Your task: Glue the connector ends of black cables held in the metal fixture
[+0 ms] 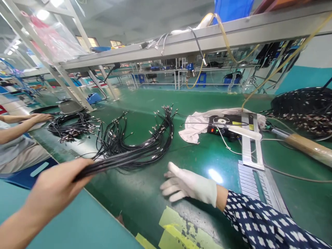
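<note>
left grip [61, 181], held black cables [111, 163], long axis rightward

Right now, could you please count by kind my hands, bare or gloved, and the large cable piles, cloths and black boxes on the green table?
Bare left hand: 1
Gloved right hand: 1
Large cable piles: 3 (left pile, middle pile, right pile)
Pale cloth: 1
Black box: 1
Total: 7
</note>
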Demonstrator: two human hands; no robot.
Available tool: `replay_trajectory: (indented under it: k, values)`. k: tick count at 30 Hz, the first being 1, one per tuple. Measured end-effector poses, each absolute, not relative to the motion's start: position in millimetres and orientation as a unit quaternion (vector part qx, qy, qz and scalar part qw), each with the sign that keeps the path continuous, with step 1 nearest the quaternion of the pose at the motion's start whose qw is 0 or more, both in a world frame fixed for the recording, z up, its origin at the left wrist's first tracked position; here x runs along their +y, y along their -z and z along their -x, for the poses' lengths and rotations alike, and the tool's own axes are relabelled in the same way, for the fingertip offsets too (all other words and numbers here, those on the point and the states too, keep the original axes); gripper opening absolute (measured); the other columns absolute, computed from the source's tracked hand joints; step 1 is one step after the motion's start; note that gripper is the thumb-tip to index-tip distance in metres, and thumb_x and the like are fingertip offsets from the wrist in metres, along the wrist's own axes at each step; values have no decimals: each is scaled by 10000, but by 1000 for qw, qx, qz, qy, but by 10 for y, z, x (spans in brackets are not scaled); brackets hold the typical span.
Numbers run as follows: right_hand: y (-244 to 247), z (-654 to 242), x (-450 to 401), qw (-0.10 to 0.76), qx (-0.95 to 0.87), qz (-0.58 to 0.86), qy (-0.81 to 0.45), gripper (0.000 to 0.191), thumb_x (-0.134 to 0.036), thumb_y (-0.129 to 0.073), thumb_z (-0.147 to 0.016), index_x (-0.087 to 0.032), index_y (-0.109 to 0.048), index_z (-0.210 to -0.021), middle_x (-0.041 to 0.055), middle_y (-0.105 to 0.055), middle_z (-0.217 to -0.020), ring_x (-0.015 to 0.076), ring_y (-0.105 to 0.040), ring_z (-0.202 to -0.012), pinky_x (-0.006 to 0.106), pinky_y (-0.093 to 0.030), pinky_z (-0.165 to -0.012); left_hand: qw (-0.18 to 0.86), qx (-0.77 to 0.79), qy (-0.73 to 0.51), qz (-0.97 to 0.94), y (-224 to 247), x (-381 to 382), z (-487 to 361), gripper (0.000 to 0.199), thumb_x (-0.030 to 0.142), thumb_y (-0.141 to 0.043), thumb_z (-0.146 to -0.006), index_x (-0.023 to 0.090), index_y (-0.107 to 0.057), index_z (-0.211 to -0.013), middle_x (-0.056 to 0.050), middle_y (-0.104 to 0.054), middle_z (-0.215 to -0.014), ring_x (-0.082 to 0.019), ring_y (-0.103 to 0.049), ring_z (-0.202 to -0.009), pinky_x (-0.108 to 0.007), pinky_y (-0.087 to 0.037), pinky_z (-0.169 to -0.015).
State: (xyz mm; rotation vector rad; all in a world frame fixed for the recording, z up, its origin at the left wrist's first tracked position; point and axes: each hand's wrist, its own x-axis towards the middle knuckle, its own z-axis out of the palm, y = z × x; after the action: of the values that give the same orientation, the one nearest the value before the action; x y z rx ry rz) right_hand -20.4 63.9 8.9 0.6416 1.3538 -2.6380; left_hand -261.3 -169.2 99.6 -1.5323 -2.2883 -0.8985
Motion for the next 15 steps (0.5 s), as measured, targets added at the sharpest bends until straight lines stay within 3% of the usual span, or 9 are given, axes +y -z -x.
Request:
replay_trajectory:
  k: [2, 4, 6, 8, 9, 11, 13, 15]
  values:
    - [-299, 364, 585, 42, 368, -125, 921, 782, -716, -521, -856, -88, -467, -1320, 237, -583, -1285, 269, -618, -1129, 373, -591, -793, 237, -769, 203, 558, -1270, -1600, 2578, 480, 654, -579, -740, 191, -696, -784, 46, -551, -663, -103, -502, -698, -91, -354, -584]
    - [-480, 549, 586, 5, 269, -86, 959, 717, -708, -470, -890, -94, -520, -1256, 208, -590, -1263, 269, -595, -1155, 406, -584, -815, 268, -746, 172, 585, -1331, -1526, 2365, 462, 636, -589, -765, 186, -694, -769, 28, -539, -674, -115, -486, -697, -113, -347, -597]
    - [-541, 693, 603, -40, 170, -133, 976, 568, -634, -498, -925, -101, -585, -1100, 164, -662, -1100, 246, -651, -1032, 379, -586, -776, 193, -727, 180, 633, -1165, -1486, 2054, 375, 573, -729, -698, 207, -661, -654, 29, -513, -567, -123, -432, -571, -159, -327, -538]
    - [-450, 760, 592, -65, 104, -208, 971, 390, -515, -521, -967, -132, -591, -949, 71, -680, -823, 170, -677, -758, 285, -567, -651, 16, -708, 180, 683, -860, -1485, 1768, 312, 468, -750, -740, 224, -607, -608, 37, -518, -504, -119, -400, -460, -214, -282, -461]
    - [-360, 764, 569, -63, 88, -237, 965, 342, -464, -503, -989, -146, -582, -891, 13, -626, -666, 126, -622, -587, 231, -522, -555, -73, -700, 158, 692, -697, -1492, 1666, 288, 460, -728, -771, 224, -609, -659, 29, -569, -550, -124, -428, -462, -226, -295, -459]
    - [-159, 731, 495, -33, 79, -261, 962, 357, -419, -439, -1023, -160, -570, -814, -85, -408, -449, 69, -382, -349, 168, -350, -398, -209, -693, 133, 677, -420, -1497, 1579, 284, 414, -557, -915, 219, -594, -711, 8, -615, -643, -137, -500, -526, -228, -353, -512]
    - [-17, 674, 401, -10, 70, -269, 960, 415, -427, -403, -1033, -168, -552, -746, -125, -244, -396, 53, -187, -307, 160, -205, -360, -251, -713, 146, 638, -232, -1449, 1651, 322, 365, -387, -993, 217, -602, -803, -14, -638, -768, -156, -567, -673, -230, -420, -635]
    - [6, 627, 310, -10, 60, -264, 963, 478, -472, -390, -1028, -176, -507, -671, -129, -195, -391, 52, -118, -326, 165, -149, -366, -224, -739, 178, 610, -106, -1320, 1850, 295, 348, -357, -996, 219, -614, -930, -38, -638, -902, -183, -585, -837, -264, -447, -771]
